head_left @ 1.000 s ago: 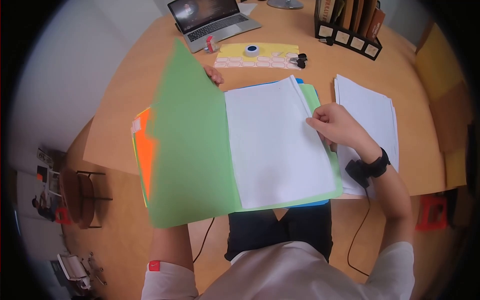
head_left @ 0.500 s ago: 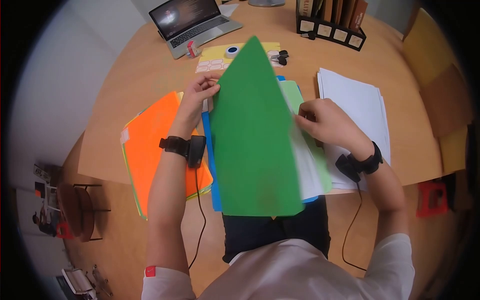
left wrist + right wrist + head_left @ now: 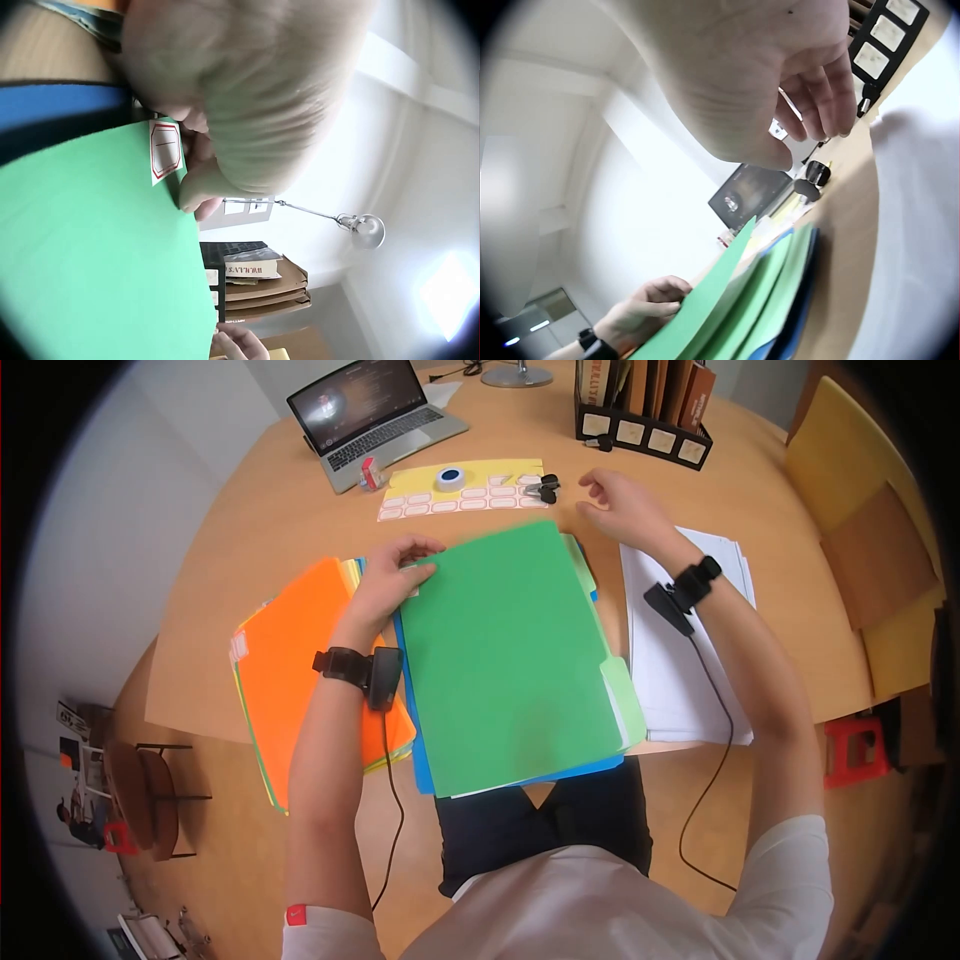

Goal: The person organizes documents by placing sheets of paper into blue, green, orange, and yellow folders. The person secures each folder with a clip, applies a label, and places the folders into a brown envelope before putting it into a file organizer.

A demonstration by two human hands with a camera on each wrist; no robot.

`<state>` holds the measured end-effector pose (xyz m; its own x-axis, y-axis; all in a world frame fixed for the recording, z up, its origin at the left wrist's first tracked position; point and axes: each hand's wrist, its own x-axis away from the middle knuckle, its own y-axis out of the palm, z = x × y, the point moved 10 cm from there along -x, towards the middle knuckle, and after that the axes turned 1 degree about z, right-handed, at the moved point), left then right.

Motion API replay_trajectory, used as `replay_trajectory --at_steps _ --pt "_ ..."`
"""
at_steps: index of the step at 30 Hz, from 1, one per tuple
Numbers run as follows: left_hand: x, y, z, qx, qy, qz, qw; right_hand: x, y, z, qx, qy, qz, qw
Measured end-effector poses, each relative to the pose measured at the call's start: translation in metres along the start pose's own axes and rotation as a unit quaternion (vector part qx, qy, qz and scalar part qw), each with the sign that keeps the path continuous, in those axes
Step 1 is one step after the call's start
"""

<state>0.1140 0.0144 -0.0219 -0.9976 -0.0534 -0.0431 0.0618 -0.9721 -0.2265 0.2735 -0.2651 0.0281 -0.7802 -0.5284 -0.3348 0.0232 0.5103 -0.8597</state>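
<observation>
A green file folder (image 3: 510,660) lies closed over white paper, its cover slightly raised at the top, on a stack with a blue folder (image 3: 422,765) beneath. My left hand (image 3: 388,585) pinches the green folder's upper left corner, thumb on the cover. Beside that thumb, a red-bordered white label (image 3: 166,150) shows in the left wrist view. My right hand (image 3: 630,510) is in the air past the folder's upper right corner, holding nothing, its fingers loosely bent. Black-handled scissors (image 3: 548,490) lie to the left of it, and a pile of white paper (image 3: 680,670) lies below its wrist.
To the left, orange and other coloured folders (image 3: 310,680) form a stack. Sheets of red-edged labels (image 3: 415,506) lie farther back, with a white roll (image 3: 450,479) above them. A laptop (image 3: 365,420) and a black file holder (image 3: 645,438) stand at the rear.
The green cover has swung over from the left and come down on the white paper. My right hand has left the paper's right edge and moved up and away.
</observation>
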Motion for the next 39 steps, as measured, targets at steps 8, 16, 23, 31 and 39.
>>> replay_trajectory --at_steps 8,16,23,31,39 --pt "0.004 0.005 0.004 0.013 -0.01 -0.008 1.0 -0.034 0.041 -0.003 0.032 -0.013 -0.014 0.999" --pt "-0.001 -0.001 -0.007 0.067 -0.044 0.003 0.997 -0.054 0.056 -0.001 -0.226 -0.019 -0.029 0.973" --pt "-0.004 -0.003 -0.015 0.087 -0.057 0.002 0.995 -0.007 0.055 -0.13 -0.17 -0.135 -0.182 0.959" --pt "-0.001 -0.004 -0.012 0.093 -0.059 0.006 0.994 -0.012 0.063 -0.14 -0.091 -0.145 -0.156 0.973" --pt "-0.004 -0.006 -0.015 0.086 -0.054 0.005 0.995 -0.009 0.05 -0.126 -0.072 -0.122 -0.116 0.983"
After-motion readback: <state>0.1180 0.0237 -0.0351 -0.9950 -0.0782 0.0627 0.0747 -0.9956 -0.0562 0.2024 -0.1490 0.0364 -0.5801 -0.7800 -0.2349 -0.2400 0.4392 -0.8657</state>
